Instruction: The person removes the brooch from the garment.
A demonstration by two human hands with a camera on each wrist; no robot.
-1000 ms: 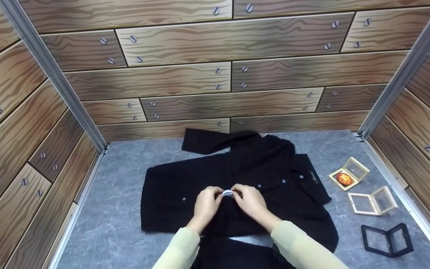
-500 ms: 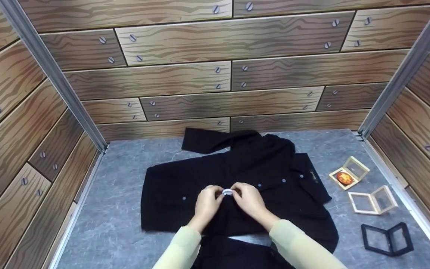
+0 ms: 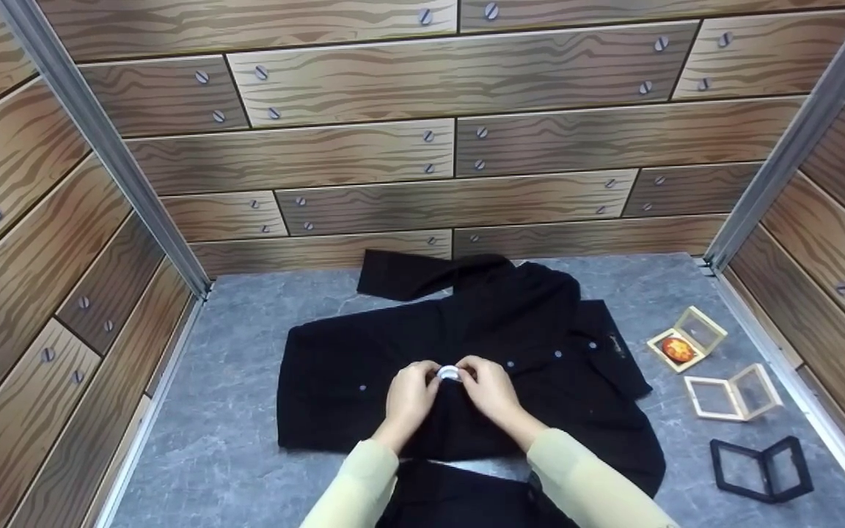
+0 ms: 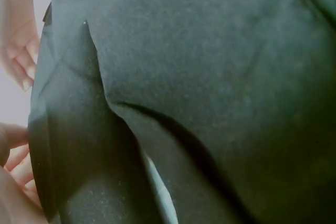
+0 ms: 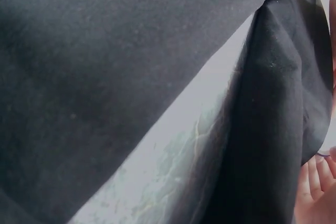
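A black shirt with long sleeves (image 3: 342, 359) lies spread on the grey floor, with several small pale buttons (image 3: 510, 364) along its front. Over the middle of it, my left hand (image 3: 409, 396) and right hand (image 3: 494, 390) face each other. Thumbs and fingers pinch opposite ends of a small white curved piece (image 3: 449, 372); I cannot tell what kind of thing it is. Dark cloth (image 4: 210, 51) fills most of the left wrist view, with parts of fingers at its left edge. Cloth also hides most of the hand in the right wrist view, leaving fingers (image 5: 315, 182) at the right edge.
To the right stand three unfolded small frame cases: a gold one (image 3: 677, 350) with an orange-red round inside, a pale wood one (image 3: 716, 417), and a black one (image 3: 767, 495). Wood-patterned walls (image 3: 364, 154) with metal corner rails enclose the grey floor (image 3: 210, 411).
The white piece has tilted slightly between the fingertips and shows more of its curved face. Both hands stay in nearly the same place; shirt and cases have not moved.
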